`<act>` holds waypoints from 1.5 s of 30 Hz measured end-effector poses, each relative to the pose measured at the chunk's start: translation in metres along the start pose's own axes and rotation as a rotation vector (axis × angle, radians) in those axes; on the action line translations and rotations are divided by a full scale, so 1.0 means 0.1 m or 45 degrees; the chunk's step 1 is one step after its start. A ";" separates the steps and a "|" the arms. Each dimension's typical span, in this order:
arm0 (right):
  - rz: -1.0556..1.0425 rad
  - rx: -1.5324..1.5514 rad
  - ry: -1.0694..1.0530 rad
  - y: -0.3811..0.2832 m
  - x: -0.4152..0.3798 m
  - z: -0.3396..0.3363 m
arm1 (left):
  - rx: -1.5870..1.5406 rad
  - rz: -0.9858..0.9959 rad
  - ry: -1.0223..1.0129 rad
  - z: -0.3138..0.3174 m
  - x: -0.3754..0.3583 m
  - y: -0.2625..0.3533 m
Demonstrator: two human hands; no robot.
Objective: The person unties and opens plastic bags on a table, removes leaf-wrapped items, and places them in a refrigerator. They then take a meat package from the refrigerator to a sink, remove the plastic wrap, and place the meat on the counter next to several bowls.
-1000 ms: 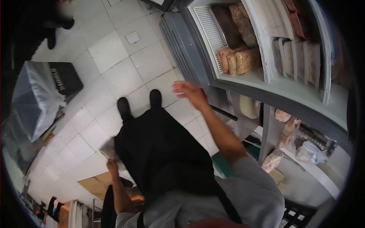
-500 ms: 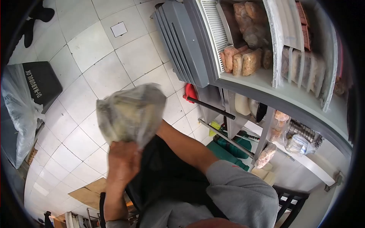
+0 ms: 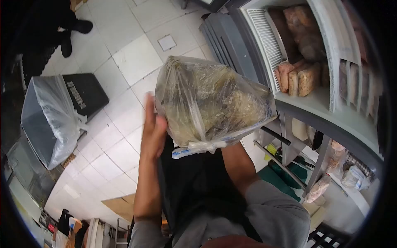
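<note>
A large, clear plastic bag (image 3: 198, 99) full of pale yellow-green stuff is up in front of my chest, its gathered white neck towards me with a bit of blue print. My right hand is hidden beneath the bag; the right forearm runs under its near side and the hand bears it from below. At the bag's left edge is my left hand (image 3: 154, 132), slightly blurred, with straight fingers pointing away and the thumb close against the plastic. What exactly fills the bag I cannot tell.
To the right stands an open freezer (image 3: 297, 101) with frosted shelves and packs of frozen food (image 3: 304, 78). Below its edge are metal bars and a green container (image 3: 285, 177). A bin (image 3: 35, 120) lined with clear plastic stands at left, near another person's dark shoes (image 3: 82, 27).
My left hand has let go of the bag's gathered neck and opened beside it. The bag has come up closer and turned, its neck now facing me. The view has shifted left.
</note>
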State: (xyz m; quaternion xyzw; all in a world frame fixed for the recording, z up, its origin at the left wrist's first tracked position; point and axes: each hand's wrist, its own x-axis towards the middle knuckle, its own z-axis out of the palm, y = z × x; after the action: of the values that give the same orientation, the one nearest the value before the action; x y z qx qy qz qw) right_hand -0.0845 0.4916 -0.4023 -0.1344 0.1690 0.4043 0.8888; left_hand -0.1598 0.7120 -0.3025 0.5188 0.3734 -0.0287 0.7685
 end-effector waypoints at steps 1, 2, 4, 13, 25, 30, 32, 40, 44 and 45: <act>-0.043 -0.036 -0.035 -0.13 0.08 0.12 | -0.631 -0.262 -0.370 -0.13 0.23 -0.34; -0.091 -0.073 -0.066 -0.26 0.12 0.24 | -0.752 -0.336 -0.368 -0.07 0.38 -0.41; -0.202 -0.123 -0.100 -0.53 0.21 0.41 | -0.853 -0.286 -0.493 0.05 0.66 -0.50; -0.093 0.104 0.149 -0.52 -0.31 -0.24 | -0.694 -0.168 -0.380 0.39 0.66 -0.97; -0.245 0.150 0.148 -0.75 -0.49 -0.67 | -0.507 -0.114 -0.346 1.02 0.65 -0.85; -0.413 0.090 0.122 -1.19 -0.35 -0.39 | -0.436 -0.037 -0.475 1.46 0.91 -0.48; -0.552 0.024 0.116 -1.48 -0.25 -0.23 | -0.418 0.048 -0.565 1.73 1.11 -0.29; -0.699 -0.127 0.008 -2.51 0.18 0.62 | -0.284 0.125 -0.817 3.72 2.34 0.81; -0.296 -0.969 0.594 -2.18 0.07 0.46 | 0.451 0.357 -0.664 3.38 2.37 0.13; -0.343 -1.090 0.628 -2.24 0.06 0.49 | 0.454 0.383 -0.713 3.09 2.46 -0.28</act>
State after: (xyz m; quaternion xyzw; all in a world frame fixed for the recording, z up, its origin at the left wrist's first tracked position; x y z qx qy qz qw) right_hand 0.0998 0.3711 -0.3373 -0.5983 0.1742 0.2753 0.7321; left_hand 0.1726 0.5306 -0.4164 0.6658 0.0573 -0.1210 0.7340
